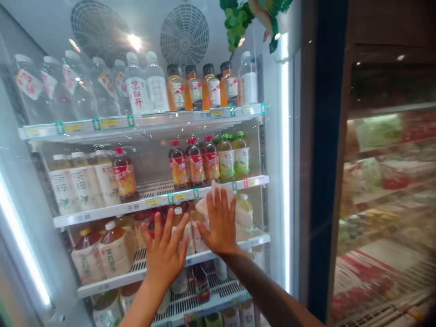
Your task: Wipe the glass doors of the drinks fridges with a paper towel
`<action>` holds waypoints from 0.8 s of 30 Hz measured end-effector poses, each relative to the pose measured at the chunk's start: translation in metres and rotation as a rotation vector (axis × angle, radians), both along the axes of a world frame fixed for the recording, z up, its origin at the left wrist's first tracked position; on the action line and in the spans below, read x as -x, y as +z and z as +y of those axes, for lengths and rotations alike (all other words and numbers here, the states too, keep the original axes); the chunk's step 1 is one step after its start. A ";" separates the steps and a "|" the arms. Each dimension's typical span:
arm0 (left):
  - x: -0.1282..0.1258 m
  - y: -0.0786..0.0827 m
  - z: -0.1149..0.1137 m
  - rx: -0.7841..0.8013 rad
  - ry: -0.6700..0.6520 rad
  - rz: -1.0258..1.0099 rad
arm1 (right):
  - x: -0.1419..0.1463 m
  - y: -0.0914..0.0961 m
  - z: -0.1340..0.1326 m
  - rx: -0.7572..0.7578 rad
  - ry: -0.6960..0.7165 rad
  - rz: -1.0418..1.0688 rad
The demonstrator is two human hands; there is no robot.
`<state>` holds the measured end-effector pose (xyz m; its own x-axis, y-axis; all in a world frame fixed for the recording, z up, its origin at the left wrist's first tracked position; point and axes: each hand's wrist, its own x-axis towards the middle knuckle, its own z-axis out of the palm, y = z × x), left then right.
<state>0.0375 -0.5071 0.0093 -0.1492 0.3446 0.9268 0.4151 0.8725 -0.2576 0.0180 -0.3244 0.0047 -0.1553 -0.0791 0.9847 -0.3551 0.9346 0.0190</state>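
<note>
A clear glass door (153, 159) of a drinks fridge stands in front of me. My left hand (166, 247) lies flat against the glass with its fingers spread, nothing in it. To its right, my right hand (220, 222) presses a pale cloth (241, 217) to the glass, palm down and fingers stretched up. The cloth sticks out around the fingers on both sides; the part under the palm is hidden. Behind the hands, bottles on the third shelf (112, 284) are partly covered from view.
Clear water bottles (138, 86) and orange drinks (194, 91) line the top shelf. Red-capped bottles (179, 165) and green-capped bottles (241, 156) stand below. A plastic grape decoration (235, 22) is at the top right. Blurred shelves with packaged goods (378, 127) are to the right.
</note>
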 end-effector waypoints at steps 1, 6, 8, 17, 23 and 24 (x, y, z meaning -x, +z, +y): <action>0.000 0.002 -0.015 -0.013 0.015 0.005 | 0.001 0.016 -0.012 0.012 0.008 0.012; 0.000 0.006 -0.095 -0.087 0.081 0.003 | -0.002 0.013 -0.090 -0.077 0.040 0.045; 0.001 0.008 -0.125 -0.092 0.095 0.015 | -0.003 0.002 -0.124 -0.116 0.054 0.067; -0.002 0.018 -0.223 -0.110 0.169 0.022 | -0.002 0.018 -0.221 -0.164 0.113 0.020; -0.010 0.024 -0.258 -0.080 0.196 0.044 | -0.003 0.030 -0.261 -0.212 0.105 0.042; -0.011 0.025 -0.259 -0.088 0.190 0.049 | -0.003 0.037 -0.266 -0.192 0.097 0.040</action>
